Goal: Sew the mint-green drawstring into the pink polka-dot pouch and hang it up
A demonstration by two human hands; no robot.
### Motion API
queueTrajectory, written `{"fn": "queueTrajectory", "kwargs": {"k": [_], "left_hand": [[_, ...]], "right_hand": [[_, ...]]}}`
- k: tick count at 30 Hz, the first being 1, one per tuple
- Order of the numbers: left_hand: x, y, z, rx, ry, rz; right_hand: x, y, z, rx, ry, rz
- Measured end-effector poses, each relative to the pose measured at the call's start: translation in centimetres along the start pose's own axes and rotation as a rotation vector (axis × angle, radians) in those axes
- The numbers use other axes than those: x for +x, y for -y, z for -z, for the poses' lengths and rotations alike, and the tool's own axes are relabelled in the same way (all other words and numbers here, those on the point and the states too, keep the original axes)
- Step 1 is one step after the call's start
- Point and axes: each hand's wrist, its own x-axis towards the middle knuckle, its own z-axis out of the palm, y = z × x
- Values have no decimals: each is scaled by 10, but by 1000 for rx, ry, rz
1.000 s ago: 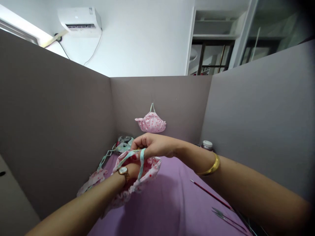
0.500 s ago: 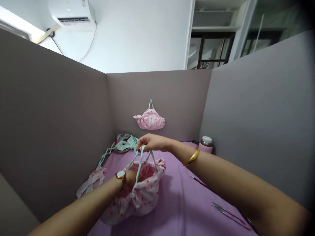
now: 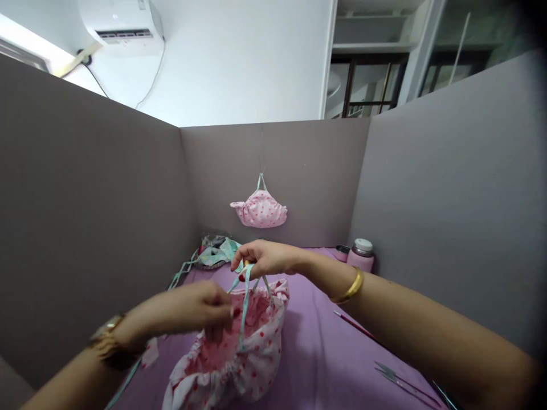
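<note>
A small white fabric bag (image 3: 256, 353) with red dots and a pink lining stands on the purple cloth, its gathered mouth facing up. My right hand (image 3: 265, 259) is closed around its thin mint-green straps (image 3: 245, 304), holding them up over the mouth. Above the bag's left side hovers my left hand (image 3: 205, 310), fingers bent downward and smeared by motion. Whether it pinches anything cannot be made out. A similar dotted bag (image 3: 260, 209) hangs by its straps at the back panel.
Mint-green fabric pieces and straps (image 3: 217, 251) lie at the back left. A pink thermos (image 3: 361, 257) stands at the back right. Scissors (image 3: 404, 382) and a thin red stick (image 3: 356, 324) lie to the right. Grey panels (image 3: 273, 148) enclose the purple cloth (image 3: 316, 353).
My left hand has come out of the bag's mouth and moved left. The right hand keeps hold of the straps, slightly lower. More of the pink lining shows.
</note>
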Motion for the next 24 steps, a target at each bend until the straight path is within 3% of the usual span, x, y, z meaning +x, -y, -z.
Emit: {"fn": "queueTrajectory", "kwargs": {"k": [2, 3, 4, 8, 10, 13, 17, 20, 24], "left_hand": [[-2, -7, 18, 72, -365, -85], [0, -9, 22, 34, -503, -99], [5, -10, 24, -61, -557, -90], [21, -12, 19, -499, -245, 77], [23, -19, 18, -582, -209, 92], [23, -34, 25, -737, -259, 30], [29, -56, 37, -855, -406, -59], [35, -71, 42, -846, -486, -119], [43, -87, 44, -734, -562, -222]], "right_hand": [[5, -1, 3, 32, -19, 17], [9, 0, 3, 51, -31, 27], [12, 0, 2, 69, -47, 38], [17, 3, 2, 127, -153, 81], [11, 3, 7, 156, -204, 90], [-9, -3, 20, 214, -322, 90], [-43, -36, 24, 315, -670, 42], [-65, -82, 3, 418, -840, -84], [-84, -141, -47, 522, -790, -284]]}}
